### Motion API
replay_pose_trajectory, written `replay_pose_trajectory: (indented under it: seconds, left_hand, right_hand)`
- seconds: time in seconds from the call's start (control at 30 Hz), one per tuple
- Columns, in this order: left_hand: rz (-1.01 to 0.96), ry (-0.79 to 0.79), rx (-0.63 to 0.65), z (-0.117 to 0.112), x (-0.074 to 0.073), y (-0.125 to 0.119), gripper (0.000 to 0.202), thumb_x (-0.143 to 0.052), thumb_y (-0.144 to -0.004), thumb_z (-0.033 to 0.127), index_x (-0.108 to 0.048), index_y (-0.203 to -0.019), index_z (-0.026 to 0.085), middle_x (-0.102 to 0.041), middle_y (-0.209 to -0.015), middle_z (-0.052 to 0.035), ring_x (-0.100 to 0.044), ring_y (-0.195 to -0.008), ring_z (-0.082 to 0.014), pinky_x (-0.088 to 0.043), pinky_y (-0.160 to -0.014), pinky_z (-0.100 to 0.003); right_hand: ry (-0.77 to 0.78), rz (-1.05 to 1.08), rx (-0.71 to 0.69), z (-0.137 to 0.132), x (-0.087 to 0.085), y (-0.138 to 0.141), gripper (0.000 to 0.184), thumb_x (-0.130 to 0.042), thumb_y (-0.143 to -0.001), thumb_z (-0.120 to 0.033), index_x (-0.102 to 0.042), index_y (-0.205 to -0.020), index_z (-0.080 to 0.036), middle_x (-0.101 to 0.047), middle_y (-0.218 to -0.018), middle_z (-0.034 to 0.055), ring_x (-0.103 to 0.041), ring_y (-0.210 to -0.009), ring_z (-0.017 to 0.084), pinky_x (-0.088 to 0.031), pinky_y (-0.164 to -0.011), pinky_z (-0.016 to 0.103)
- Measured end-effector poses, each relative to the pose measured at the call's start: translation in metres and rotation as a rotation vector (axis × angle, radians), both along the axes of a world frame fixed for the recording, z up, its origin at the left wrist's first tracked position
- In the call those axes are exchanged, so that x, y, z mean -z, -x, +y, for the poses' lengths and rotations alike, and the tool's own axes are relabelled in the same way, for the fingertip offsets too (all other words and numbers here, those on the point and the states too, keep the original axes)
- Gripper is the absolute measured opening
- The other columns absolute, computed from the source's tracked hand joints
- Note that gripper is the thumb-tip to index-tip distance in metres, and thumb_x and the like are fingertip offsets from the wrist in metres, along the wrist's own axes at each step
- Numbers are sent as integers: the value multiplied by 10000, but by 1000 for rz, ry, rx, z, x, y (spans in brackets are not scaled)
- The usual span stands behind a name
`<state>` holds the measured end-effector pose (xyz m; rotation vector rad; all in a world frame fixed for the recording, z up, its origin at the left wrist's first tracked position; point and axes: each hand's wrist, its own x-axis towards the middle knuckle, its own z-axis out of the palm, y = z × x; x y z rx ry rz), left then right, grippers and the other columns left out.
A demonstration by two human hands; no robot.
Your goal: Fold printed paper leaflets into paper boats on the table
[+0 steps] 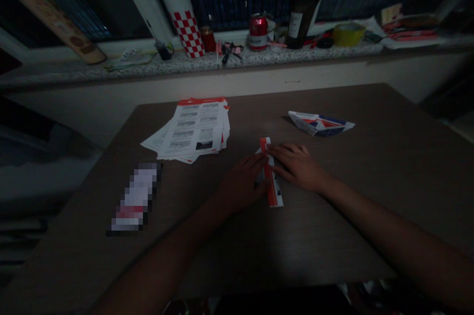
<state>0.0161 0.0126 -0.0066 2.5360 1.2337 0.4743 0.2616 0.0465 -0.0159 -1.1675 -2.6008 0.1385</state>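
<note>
A folded strip of printed paper [274, 191], orange and white, lies lengthwise on the table between my hands. My left hand [242, 181] rests against its left side, fingers stretched over the upper part and thumb apart, touching lower down. From the right, my right hand [298, 167] lies with its fingers spread, the tips on the strip's right edge. Both hands press on the paper rather than grip it. A small white flap shows at the strip's upper left, partly hidden by my left fingers. Beyond my right hand sits a folded paper boat [320, 124].
A loose stack of printed sheets [196, 130] lies at the back left of the brown table [229, 260]. Nearer is a phone [135, 199] with a blurred screen. The windowsill [137, 74] behind holds a checkered bottle [187, 33], a red can [258, 33] and a dark bottle [298, 21].
</note>
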Motion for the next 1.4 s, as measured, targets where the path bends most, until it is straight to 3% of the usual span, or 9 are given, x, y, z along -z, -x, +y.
replay_pose_trajectory:
  seconds: [0.43, 1.4]
  left_hand:
    - [3, -14, -16, 2, 6, 0, 556, -565, -1049, 479, -503, -1537, 221, -512, -1625, -93, -483, -1487, -284, -391, -1257, -478]
    - [21, -44, -41, 0, 6, -3, 570, -582, -1038, 474, -512, -1530, 196, -523, -1616, -96, -494, -1474, -283, -379, -1267, -455]
  right_hand:
    - [-5, 27, -12, 0, 1, 0, 621, -448, -1105, -505, -317, -1686, -331, -508, -1650, 77, -540, -1359, 371, -389, -1062, 567]
    - [35, 29, -7, 0, 1, -2, 641, -510, -1080, -503, -361, -1671, -304, -469, -1680, 64, -507, -1408, 381, -394, -1091, 581]
